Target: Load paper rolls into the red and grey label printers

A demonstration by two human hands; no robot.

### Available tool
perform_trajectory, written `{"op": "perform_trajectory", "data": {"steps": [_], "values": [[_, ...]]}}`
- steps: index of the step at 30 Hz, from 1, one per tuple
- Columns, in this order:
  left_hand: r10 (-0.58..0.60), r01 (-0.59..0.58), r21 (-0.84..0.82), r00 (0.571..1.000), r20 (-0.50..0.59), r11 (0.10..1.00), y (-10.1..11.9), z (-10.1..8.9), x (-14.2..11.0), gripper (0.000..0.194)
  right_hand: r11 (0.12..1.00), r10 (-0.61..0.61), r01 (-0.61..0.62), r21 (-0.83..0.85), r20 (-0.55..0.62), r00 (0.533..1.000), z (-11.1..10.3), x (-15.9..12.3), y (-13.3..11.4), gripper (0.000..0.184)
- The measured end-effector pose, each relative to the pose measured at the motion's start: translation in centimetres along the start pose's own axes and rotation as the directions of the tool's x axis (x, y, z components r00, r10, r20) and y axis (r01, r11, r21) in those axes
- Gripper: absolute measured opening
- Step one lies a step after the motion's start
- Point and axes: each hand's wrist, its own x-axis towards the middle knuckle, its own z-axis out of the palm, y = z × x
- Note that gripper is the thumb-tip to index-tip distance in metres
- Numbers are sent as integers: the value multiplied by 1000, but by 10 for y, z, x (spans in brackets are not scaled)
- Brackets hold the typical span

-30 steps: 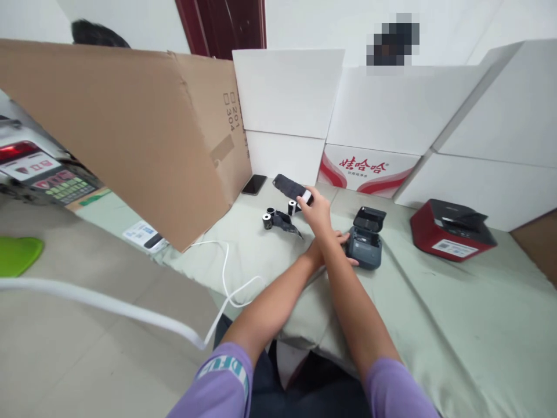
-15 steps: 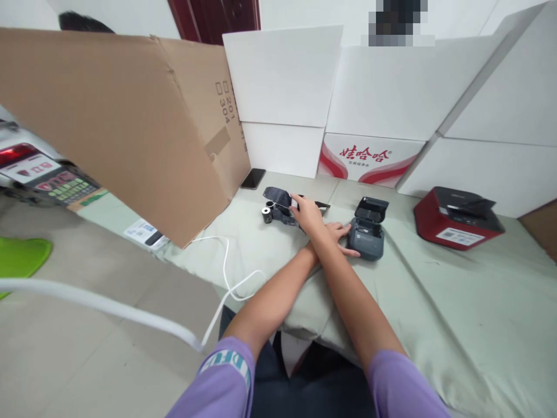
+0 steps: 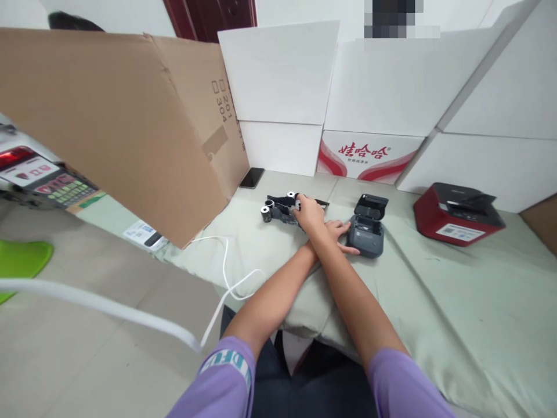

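My forearms are crossed, the right one on top. My right hand [image 3: 310, 213] is closed around a small white paper roll [image 3: 298, 205], partly hidden by its fingers, at a dark cloth bag [image 3: 282, 216]. Beside and on the bag show other small rolls, among them a white-ended roll [image 3: 265, 213] at its left end and another roll [image 3: 290, 195] at the back. My left hand [image 3: 337, 232] lies on the table with fingers spread, touching the left side of a dark grey portable label printer [image 3: 366, 237]. The printer's lid [image 3: 372, 206] stands up.
A black phone [image 3: 252, 177] lies behind the bag, by a large cardboard box [image 3: 191, 133]. White boxes [image 3: 278, 75] wall off the back. A red and black device [image 3: 456, 215] stands at right. A white cable [image 3: 226, 267] loops over the table's front edge.
The bag's raised flap has come down, and a roll at the back of the bag now shows. My right hand has shifted slightly; my left hand stays at the printer.
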Motion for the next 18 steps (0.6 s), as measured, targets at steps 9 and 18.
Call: {"op": "perform_trajectory", "data": {"steps": [9,18], "values": [[-14,14,7,999,35,1000,4,-6,-2,104,1000,-11,13,-15,103,995,6,0,5,43],[-10,10,4,1000,28,1000,3,-5,-2,107,997,-12,21,78,-124,992,0,-1,-1,41]]}}
